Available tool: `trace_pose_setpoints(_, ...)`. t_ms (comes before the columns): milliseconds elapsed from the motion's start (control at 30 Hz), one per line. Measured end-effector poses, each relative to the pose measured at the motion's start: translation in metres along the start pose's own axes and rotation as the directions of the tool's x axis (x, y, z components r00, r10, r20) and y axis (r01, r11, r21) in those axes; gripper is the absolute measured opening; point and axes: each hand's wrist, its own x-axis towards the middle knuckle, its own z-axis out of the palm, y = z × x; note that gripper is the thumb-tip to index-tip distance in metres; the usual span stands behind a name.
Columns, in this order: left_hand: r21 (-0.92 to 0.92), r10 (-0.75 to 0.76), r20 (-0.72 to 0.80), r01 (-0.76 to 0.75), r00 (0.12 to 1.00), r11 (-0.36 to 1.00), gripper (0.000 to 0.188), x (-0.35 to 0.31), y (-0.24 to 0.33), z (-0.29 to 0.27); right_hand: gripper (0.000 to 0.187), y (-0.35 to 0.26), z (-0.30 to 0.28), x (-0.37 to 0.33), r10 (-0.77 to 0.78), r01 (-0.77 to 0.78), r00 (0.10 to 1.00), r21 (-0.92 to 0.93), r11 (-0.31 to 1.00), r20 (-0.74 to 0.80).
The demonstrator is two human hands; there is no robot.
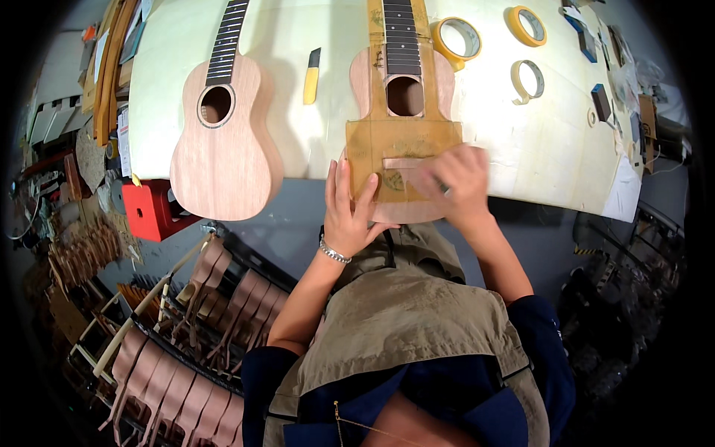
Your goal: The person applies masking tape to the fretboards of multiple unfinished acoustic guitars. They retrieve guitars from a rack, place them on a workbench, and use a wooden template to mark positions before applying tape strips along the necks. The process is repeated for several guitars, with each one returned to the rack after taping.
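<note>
A pale pinkish wooden ukulele (442, 77) with a dark fretboard lies in front of me. Over its body rests a brownish-yellow template (365, 134), with a narrow slot near its lower middle and two strips running up beside the fretboard. Fingers spread, my left hand (351, 211) lies on the template's lower left corner and the body's edge. My right hand (463, 182) is closed at the slot's right end, smeared by motion. A small dark bit shows between its fingers, too little to name.
A second ukulele (227, 167) overhangs the table (313, 141) edge at left, near a yellow utility knife (311, 78). Tape rolls (527, 28) lie at right. Below the second ukulele is a red block-like thing (143, 216); a rack of wooden parts (171, 387) stands lower left.
</note>
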Motion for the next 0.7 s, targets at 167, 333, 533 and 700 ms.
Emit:
trace_pose_setpoints(167,-0.009,0.006,0.003,-0.006,1.0,1.0,0.09,0.002,0.001,-0.001,0.01,-0.003,0.008,0.011,0.205,-0.232,0.97,0.249,0.94,0.129)
trace_pose_setpoints(333,-0.005,-0.008,0.028,0.009,1.0,1.0,0.094,0.001,-0.001,-0.008,0.013,0.011,0.016,0.003,0.179,-0.121,0.974,0.351,0.929,-0.137)
trace_pose_setpoints(533,-0.054,-0.055,0.266,0.072,0.962,0.996,0.094,0.008,0.0,-0.038,0.013,0.016,0.022,-0.004,0.67,-0.585,0.739,0.424,0.691,-0.071)
trace_pose_setpoints(700,0.09,0.029,-0.055,-0.024,0.998,0.996,0.066,0.008,-0.086,-0.148,0.029,-0.012,-0.008,0.03,0.742,-0.274,0.668,0.911,0.31,-0.052)
